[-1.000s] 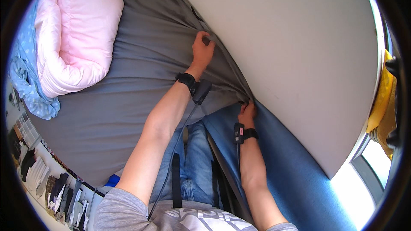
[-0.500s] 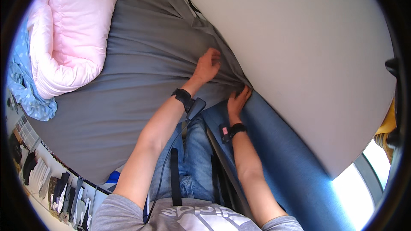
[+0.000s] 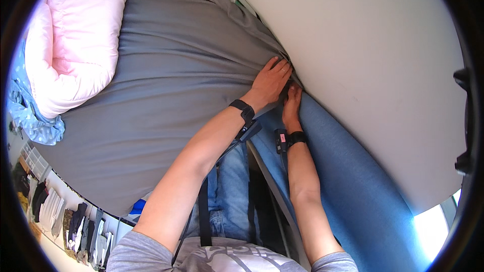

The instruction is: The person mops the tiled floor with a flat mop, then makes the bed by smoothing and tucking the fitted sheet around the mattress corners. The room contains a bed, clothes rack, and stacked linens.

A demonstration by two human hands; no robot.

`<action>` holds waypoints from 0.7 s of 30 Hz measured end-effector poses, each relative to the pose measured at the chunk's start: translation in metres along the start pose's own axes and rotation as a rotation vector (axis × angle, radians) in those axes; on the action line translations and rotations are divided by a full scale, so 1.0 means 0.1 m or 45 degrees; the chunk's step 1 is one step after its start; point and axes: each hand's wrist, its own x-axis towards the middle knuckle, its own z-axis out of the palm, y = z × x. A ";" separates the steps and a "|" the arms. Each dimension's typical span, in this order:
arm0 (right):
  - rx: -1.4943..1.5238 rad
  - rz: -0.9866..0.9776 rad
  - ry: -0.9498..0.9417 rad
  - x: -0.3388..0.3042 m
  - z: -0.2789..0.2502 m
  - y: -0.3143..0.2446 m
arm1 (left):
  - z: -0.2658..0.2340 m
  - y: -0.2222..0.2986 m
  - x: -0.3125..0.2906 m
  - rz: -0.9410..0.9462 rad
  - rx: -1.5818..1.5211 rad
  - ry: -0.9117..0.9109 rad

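A grey bed sheet covers the mattress, with long wrinkles running toward its corner by the wall. At that corner my left hand lies over the sheet, fingers stretched and a little apart, tips at the edge beside the wall. Just below it, my right hand is closed at the sheet's corner; its fingertips are partly hidden in the folds. Each wrist wears a black strap with a small dark device.
A pink quilt lies on the bed's left, over a blue dotted cloth. A pale wall panel borders the bed at right. Below my right hand stands a blue padded surface. Folded clothes line the lower left.
My left hand has moved right from above the sheet onto its corner by the wall. My right hand has shifted slightly up and right along the corner.
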 end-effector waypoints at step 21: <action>-1.241 -1.125 -0.052 0.11 0.54 0.19 | -0.60 -0.83 0.05 -0.369 -0.268 0.296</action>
